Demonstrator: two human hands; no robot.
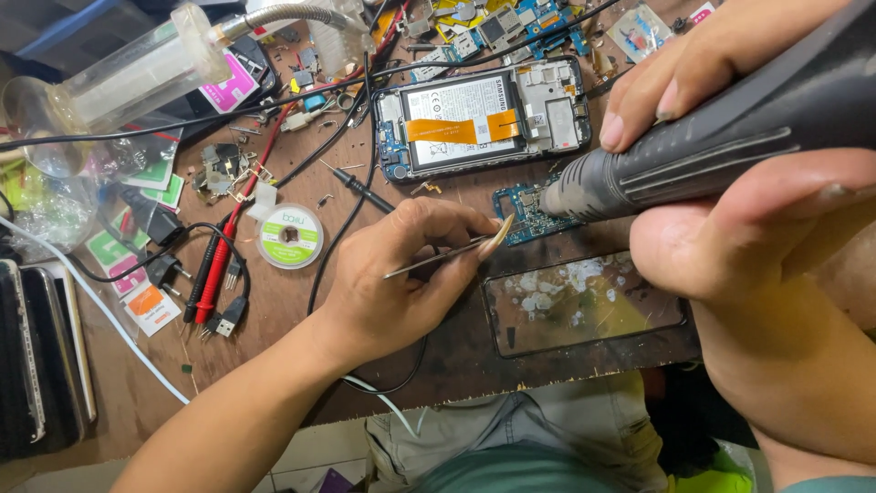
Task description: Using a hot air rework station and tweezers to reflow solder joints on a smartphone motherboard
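Cluttered brown workbench (pixel 274 301) — left hand (pixel 392 283) pinches tweezers (pixel 438 257), right hand (pixel 730 183) grips hot-air nozzle (pixel 639 178).

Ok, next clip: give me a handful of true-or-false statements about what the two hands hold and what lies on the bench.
1. The left hand holds metal tweezers. True.
2. The right hand grips a dark hot-air tool aimed at a small blue circuit board. True.
3. The opened phone lies under the left hand. False: it lies beyond both hands, untouched.
4. The solder wire spool sits on the glass panel. False: it lies on the bench, left of the left hand.
5. Red and black probes lie left of the spool. True.
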